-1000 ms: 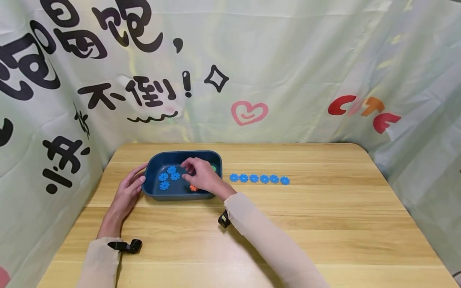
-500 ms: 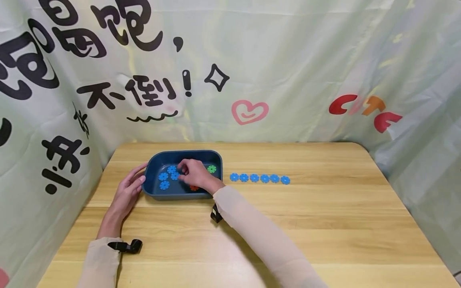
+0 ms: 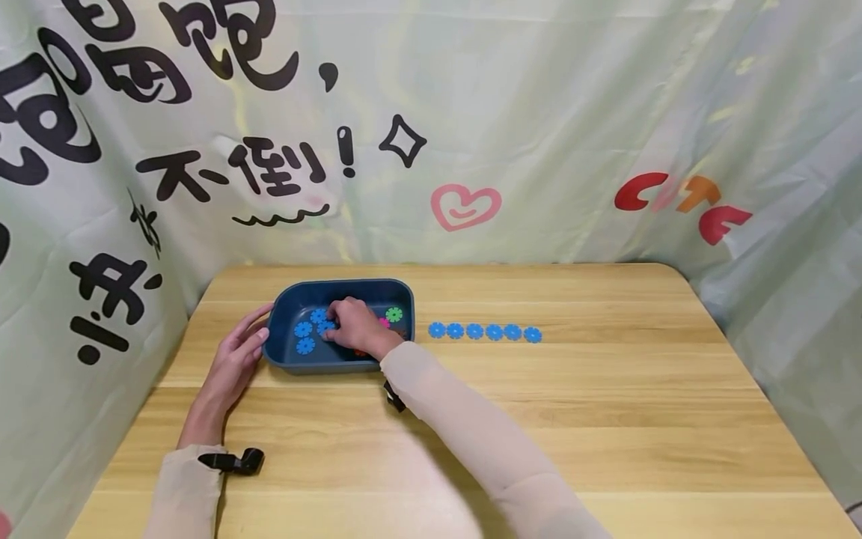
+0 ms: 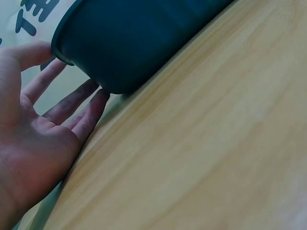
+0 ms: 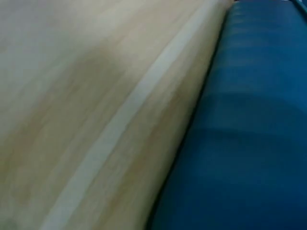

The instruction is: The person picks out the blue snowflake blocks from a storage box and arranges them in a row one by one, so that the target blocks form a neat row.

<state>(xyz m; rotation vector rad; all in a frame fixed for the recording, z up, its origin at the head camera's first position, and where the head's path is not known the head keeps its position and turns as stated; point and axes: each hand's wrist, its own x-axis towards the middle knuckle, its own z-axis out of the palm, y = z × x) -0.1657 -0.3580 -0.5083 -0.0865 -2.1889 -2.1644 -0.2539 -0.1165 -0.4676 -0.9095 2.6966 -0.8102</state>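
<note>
A dark blue plastic bin [image 3: 316, 369] stands on the table, with several blue notched snowflake discs [image 3: 305, 346] lying in its left half. My right hand [image 3: 358, 327] reaches down into it, thumb and index finger apart beside a blue disc [image 3: 326, 327] that they partly cover. The right wrist view shows only the bin's outer wall [image 5: 249, 143] and the table. At the bin's left end my left hand [image 3: 232, 359] touches the wall with extended fingers; in the left wrist view the fingertips [image 4: 101, 95] meet the lower corner and the thumb lies at the rim.
Several blue discs [image 3: 475, 332] form a row on the wooden table [image 3: 606, 419], right of the bin. A green disc [image 3: 393, 314], a pink disc [image 3: 384, 322] and an orange-red disc [image 3: 360, 352] lie in the bin's right half, partly behind the right hand. A printed curtain [image 3: 552, 150] encloses the table.
My right hand has moved left and lower inside the bin, to the blue discs, uncovering the green and pink discs. The left hand stays at the bin's end.
</note>
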